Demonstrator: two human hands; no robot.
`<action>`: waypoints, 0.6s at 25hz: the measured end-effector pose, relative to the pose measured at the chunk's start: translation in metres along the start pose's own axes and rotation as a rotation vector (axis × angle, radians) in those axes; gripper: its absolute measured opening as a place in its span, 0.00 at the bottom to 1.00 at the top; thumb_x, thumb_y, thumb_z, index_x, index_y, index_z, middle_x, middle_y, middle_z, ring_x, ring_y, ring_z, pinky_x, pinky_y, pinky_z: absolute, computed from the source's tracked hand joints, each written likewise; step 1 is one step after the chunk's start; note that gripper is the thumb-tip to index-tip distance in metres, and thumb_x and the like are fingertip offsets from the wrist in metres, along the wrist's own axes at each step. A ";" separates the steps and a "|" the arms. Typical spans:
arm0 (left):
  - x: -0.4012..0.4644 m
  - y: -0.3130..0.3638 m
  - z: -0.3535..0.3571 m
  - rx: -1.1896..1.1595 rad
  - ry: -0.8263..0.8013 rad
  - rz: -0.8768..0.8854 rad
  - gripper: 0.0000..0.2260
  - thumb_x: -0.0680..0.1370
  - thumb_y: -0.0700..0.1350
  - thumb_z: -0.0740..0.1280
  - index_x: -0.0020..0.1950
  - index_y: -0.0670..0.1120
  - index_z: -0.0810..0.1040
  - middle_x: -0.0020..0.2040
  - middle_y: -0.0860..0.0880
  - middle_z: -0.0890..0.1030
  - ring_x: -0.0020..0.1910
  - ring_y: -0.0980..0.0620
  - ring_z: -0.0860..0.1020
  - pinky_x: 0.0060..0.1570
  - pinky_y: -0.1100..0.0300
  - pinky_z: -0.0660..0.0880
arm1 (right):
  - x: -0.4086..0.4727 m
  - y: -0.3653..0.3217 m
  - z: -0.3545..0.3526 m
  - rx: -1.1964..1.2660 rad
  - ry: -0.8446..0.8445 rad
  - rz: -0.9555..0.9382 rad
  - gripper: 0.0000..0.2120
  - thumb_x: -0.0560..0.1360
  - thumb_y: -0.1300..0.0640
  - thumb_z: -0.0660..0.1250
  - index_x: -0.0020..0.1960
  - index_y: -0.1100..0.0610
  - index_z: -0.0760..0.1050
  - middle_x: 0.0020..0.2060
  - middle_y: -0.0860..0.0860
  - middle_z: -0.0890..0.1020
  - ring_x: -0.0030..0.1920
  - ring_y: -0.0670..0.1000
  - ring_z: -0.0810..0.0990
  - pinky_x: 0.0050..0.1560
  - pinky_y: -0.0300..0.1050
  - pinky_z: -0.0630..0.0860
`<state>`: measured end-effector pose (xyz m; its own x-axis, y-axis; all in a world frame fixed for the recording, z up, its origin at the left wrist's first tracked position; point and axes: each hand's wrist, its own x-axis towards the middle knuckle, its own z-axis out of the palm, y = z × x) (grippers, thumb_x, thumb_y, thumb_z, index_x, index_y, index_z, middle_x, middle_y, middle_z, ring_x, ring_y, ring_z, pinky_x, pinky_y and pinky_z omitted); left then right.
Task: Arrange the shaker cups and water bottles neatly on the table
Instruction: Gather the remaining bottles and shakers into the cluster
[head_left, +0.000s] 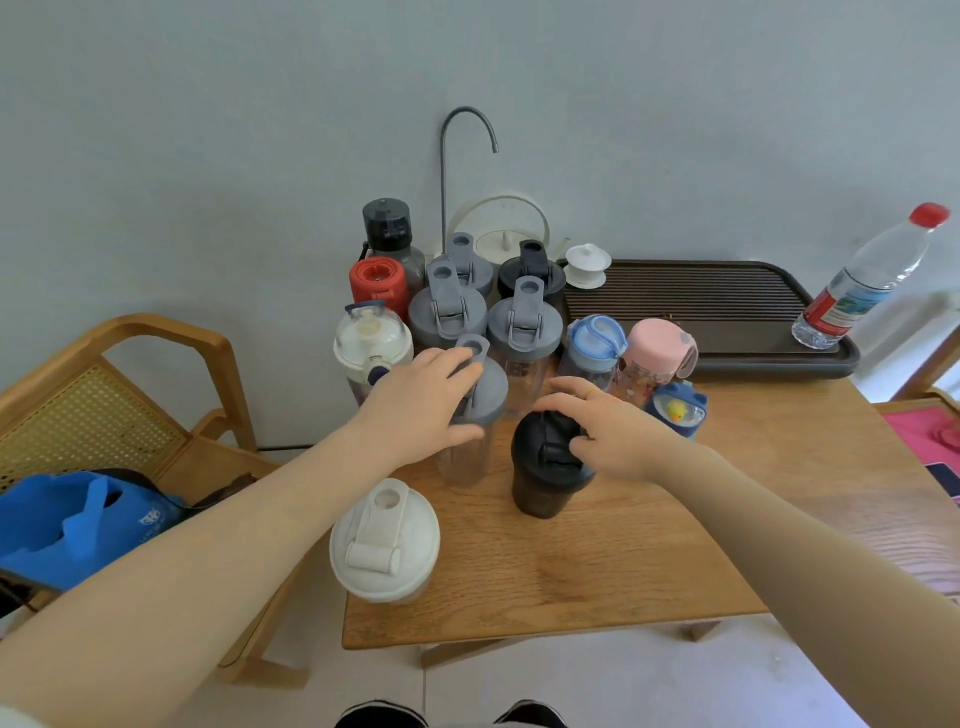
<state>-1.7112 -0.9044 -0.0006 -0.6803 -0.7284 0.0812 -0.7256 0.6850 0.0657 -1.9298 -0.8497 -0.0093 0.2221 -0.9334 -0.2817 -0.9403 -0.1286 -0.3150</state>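
Left hand (423, 402) grips the grey-lidded clear shaker (475, 415) at its lid; right hand (610, 434) closes on the black shaker (548, 467) from above (apparently to draw both into the rows behind). Both stand upright mid-table (649, 561), lids shut.

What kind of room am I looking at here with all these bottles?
Probably a home or office tea corner. A slatted tea tray with a white lidded cup sits on the wooden table, a gooseneck water spout rises by the wall, and a rattan chair stands alongside.
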 end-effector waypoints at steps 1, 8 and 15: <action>-0.002 -0.001 0.003 0.034 -0.019 -0.005 0.31 0.75 0.52 0.66 0.73 0.45 0.57 0.74 0.46 0.60 0.69 0.46 0.62 0.62 0.50 0.71 | -0.002 -0.001 0.002 0.027 0.011 -0.007 0.25 0.75 0.56 0.61 0.70 0.47 0.60 0.75 0.49 0.54 0.70 0.57 0.64 0.64 0.52 0.70; -0.009 -0.003 0.008 0.005 0.032 -0.163 0.32 0.74 0.50 0.67 0.73 0.45 0.56 0.72 0.47 0.61 0.65 0.45 0.66 0.52 0.49 0.77 | -0.002 0.001 0.011 -0.096 0.022 -0.027 0.33 0.72 0.45 0.67 0.71 0.47 0.56 0.73 0.51 0.54 0.67 0.57 0.65 0.62 0.53 0.72; -0.005 0.017 0.010 0.043 0.030 -0.164 0.31 0.74 0.49 0.67 0.72 0.45 0.57 0.71 0.45 0.62 0.63 0.43 0.67 0.53 0.51 0.75 | -0.006 0.005 0.013 -0.093 0.041 -0.052 0.33 0.70 0.44 0.67 0.70 0.46 0.58 0.72 0.51 0.57 0.67 0.57 0.65 0.62 0.54 0.72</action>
<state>-1.7210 -0.8889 -0.0094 -0.5492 -0.8293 0.1030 -0.8310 0.5550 0.0379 -1.9325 -0.8402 -0.0210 0.2621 -0.9374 -0.2294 -0.9482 -0.2059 -0.2421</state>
